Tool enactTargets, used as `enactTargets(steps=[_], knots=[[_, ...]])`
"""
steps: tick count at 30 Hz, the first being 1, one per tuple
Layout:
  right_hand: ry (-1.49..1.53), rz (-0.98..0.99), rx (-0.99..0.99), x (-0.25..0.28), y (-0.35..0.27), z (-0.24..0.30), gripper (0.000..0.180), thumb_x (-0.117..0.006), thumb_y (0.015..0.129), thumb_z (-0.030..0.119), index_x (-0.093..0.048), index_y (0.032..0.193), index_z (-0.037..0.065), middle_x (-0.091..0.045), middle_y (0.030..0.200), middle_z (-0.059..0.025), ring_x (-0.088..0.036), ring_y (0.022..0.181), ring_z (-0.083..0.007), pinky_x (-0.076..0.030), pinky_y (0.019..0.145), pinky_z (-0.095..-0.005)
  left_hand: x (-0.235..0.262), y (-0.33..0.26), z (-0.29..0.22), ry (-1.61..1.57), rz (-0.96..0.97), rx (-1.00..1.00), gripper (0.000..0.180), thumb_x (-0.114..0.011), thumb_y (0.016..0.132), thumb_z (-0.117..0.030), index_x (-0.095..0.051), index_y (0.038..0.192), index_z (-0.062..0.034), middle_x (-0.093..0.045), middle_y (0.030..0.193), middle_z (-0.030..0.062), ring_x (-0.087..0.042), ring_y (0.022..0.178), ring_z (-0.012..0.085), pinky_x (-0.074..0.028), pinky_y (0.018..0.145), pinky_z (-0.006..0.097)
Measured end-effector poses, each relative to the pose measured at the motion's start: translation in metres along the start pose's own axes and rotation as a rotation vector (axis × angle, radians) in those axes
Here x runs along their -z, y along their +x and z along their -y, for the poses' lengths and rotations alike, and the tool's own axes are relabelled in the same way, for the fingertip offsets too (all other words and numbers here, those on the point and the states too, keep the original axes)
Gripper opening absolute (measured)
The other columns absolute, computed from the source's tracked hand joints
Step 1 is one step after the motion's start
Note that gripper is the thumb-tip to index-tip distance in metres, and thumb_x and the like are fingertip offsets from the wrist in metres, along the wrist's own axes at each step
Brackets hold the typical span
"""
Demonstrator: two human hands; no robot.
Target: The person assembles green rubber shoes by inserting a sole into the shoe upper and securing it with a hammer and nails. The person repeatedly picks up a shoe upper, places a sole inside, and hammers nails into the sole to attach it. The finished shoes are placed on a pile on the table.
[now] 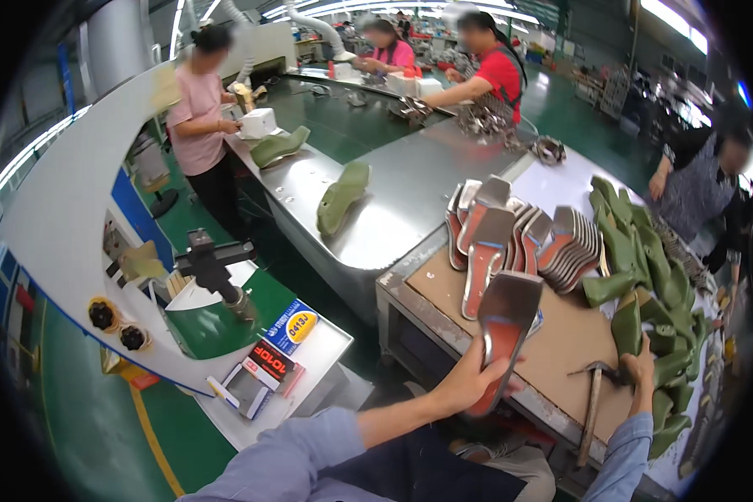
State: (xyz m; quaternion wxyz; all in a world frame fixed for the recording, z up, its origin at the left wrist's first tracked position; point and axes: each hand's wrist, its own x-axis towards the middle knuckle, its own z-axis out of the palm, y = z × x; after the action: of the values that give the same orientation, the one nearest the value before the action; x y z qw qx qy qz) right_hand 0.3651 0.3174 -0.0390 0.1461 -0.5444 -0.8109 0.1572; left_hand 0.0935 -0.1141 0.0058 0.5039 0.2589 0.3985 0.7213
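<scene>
Flat grey-and-red insole [502, 330] in left grip [468, 381]

place: shoe factory floor | evidence: stacked insoles [523, 238] and green shoe lasts [644, 268] beyond the hands, steel conveyor [393, 201] farther ahead

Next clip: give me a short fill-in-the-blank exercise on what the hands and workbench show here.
1. The left hand holds a shoe sole with a red and ____ surface.
2. The right hand rests at the head of a ____.
3. The shoe lasts piled on the workbench are ____ in colour.

Missing words: silver; hammer; green
</scene>
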Motion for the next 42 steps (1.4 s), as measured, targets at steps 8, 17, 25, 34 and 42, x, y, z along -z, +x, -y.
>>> enactTargets(steps=[8,17,25,34,42], knots=[[1.006,0.181,-0.170,0.014,0.011,-0.038,0.078,-0.071,0.075,0.021,-0.044,0.147,0.006,-0.064,0.118,-0.0128,-0.063,0.104,-0.0230,-0.049,0.092,-0.0369,0.033,-0.062,0.000,-0.164,-0.115,0.002,0.054,-0.048,0.106,-0.024,-0.023,0.150,-0.0081,-0.049,0.136,0.0121,-0.062,0.117,0.0253,-0.058,0.087,0.036],[0.186,-0.493,0.647,0.048,-0.242,0.241,0.064,-0.082,0.076,0.013,-0.054,0.133,0.003,-0.056,0.129,-0.0172,-0.052,0.122,-0.0353,-0.041,0.106,-0.0429,-0.024,0.025,0.022,-0.319,-0.084,-0.107,0.055,-0.047,0.103,-0.049,-0.041,0.136,-0.0063,-0.060,0.115,0.0137,-0.065,0.106,0.0217,-0.058,0.080,0.039],[1.187,0.490,0.289,0.001,-0.284,0.242,0.096,-0.077,0.084,0.053,-0.029,0.147,-0.002,-0.046,0.139,-0.0170,-0.051,0.124,-0.0253,-0.044,0.103,-0.0385,-0.040,0.011,-0.030,-0.584,0.042,-0.106,0.062,-0.044,0.094,-0.053,-0.054,0.125,-0.0002,-0.062,0.117,0.0179,-0.066,0.098,0.0283,-0.057,0.085,0.035],[0.625,0.031,0.793,-0.052,-0.249,0.217,0.064,-0.082,0.073,-0.003,-0.043,0.122,0.008,-0.051,0.127,-0.0206,-0.061,0.107,-0.0363,-0.052,0.090,-0.0424,0.025,0.036,-0.042,-0.036,-0.331,-0.465,0.067,-0.059,0.099,-0.042,-0.032,0.148,-0.0058,-0.058,0.128,0.0183,-0.063,0.111,0.0289,-0.053,0.093,0.042],[0.264,0.114,0.886,-0.077,-0.265,0.243,0.056,-0.078,0.070,0.000,-0.053,0.119,0.009,-0.052,0.118,-0.0211,-0.056,0.104,-0.0416,-0.049,0.087,-0.0480,0.102,0.004,-0.040,1.295,-0.567,-0.658,0.040,-0.054,0.082,0.007,-0.062,0.121,0.0005,-0.060,0.123,0.0176,-0.060,0.117,0.0316,-0.046,0.103,0.041]])
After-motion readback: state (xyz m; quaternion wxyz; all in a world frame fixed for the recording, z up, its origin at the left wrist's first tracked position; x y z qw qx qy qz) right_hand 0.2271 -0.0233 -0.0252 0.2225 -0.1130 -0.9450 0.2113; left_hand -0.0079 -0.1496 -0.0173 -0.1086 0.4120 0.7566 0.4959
